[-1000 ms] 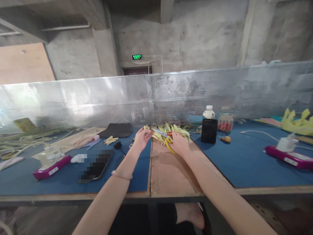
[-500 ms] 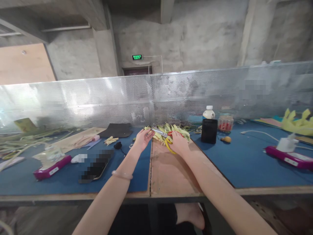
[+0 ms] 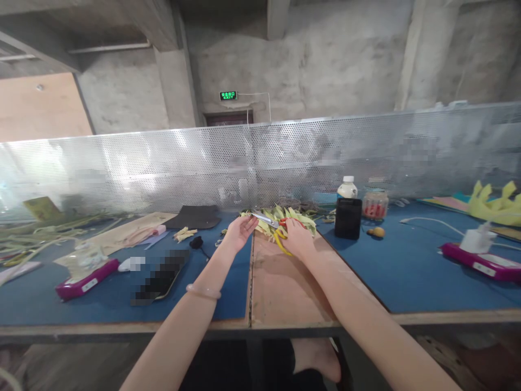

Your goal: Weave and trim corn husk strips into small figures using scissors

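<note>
My right hand (image 3: 299, 237) is closed around a pair of scissors (image 3: 266, 219) with silver blades and red and yellow handles. The blades point left, to the fingertips of my left hand (image 3: 240, 232). Those left fingers are bent together in a pinch by the blade tips; whatever is in them is too small to make out. Behind both hands lies a heap of pale green, leaf-like strips (image 3: 301, 214), partly hidden by my right hand. A bracelet (image 3: 203, 291) circles my left wrist.
A black box-like object (image 3: 348, 218), a white-capped bottle (image 3: 348, 188) and a jar with red contents (image 3: 375, 205) stand right of the heap. A phone (image 3: 165, 277) and a purple power strip (image 3: 88, 279) lie left. A perforated metal screen (image 3: 183, 168) closes the back.
Both hands hold nearly the same place. The left fingers have shifted slightly at the blade tips; the scissors stay in my right hand.
</note>
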`<state>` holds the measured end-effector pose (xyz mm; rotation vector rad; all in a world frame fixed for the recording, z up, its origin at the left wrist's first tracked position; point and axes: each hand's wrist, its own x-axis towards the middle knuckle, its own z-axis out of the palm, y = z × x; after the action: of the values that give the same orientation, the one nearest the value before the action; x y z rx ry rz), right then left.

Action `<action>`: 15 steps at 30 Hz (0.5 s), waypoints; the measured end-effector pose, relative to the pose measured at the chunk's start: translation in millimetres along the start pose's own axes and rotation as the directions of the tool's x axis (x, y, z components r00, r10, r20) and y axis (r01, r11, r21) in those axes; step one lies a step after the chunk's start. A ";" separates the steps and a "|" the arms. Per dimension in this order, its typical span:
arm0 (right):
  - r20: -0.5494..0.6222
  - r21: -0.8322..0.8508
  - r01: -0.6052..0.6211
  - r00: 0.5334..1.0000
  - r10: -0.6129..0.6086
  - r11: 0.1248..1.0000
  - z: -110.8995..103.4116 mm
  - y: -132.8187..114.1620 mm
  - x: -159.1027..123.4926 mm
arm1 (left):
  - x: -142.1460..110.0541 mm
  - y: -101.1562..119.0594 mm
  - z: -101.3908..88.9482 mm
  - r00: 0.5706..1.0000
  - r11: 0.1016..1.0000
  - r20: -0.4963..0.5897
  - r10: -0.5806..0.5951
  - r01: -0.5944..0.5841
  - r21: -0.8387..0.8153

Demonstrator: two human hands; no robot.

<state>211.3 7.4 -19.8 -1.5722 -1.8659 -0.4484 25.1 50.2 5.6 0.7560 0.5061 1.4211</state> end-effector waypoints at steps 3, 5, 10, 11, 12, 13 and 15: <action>-0.013 0.007 0.010 1.000 -0.010 1.000 1.1 0.1 0.4 | -1.4 0.3 0.8 1.000 1.000 -0.003 -0.018 0.018 -0.014; -0.019 0.010 0.016 1.000 -0.016 1.000 1.6 0.1 0.3 | -1.6 0.1 1.0 1.000 0.999 -0.007 -0.026 0.026 -0.023; -0.028 0.008 0.024 0.999 -0.023 1.000 3.1 0.8 0.0 | -1.8 0.2 2.0 0.999 0.998 -0.012 -0.037 0.036 -0.048; -0.031 0.007 0.022 0.999 -0.022 1.000 3.4 1.0 0.0 | -2.0 0.5 2.3 0.999 0.998 -0.012 -0.040 0.039 -0.053; -0.034 0.005 0.020 0.999 -0.020 1.000 3.6 1.3 0.1 | -2.3 0.7 2.6 0.999 0.997 -0.012 -0.043 0.042 -0.058; -0.036 0.003 0.018 0.999 -0.018 1.000 3.7 1.5 0.2 | -2.5 1.0 2.8 0.999 0.997 -0.012 -0.046 0.046 -0.063; -0.041 -0.001 0.015 0.999 -0.015 1.000 3.9 1.7 0.3 | -3.1 1.2 3.0 0.998 0.996 -0.013 -0.054 0.053 -0.072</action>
<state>211.9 10.5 -22.6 -1.5393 -1.8478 -0.4847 26.1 46.6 8.1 0.6700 0.4814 1.3884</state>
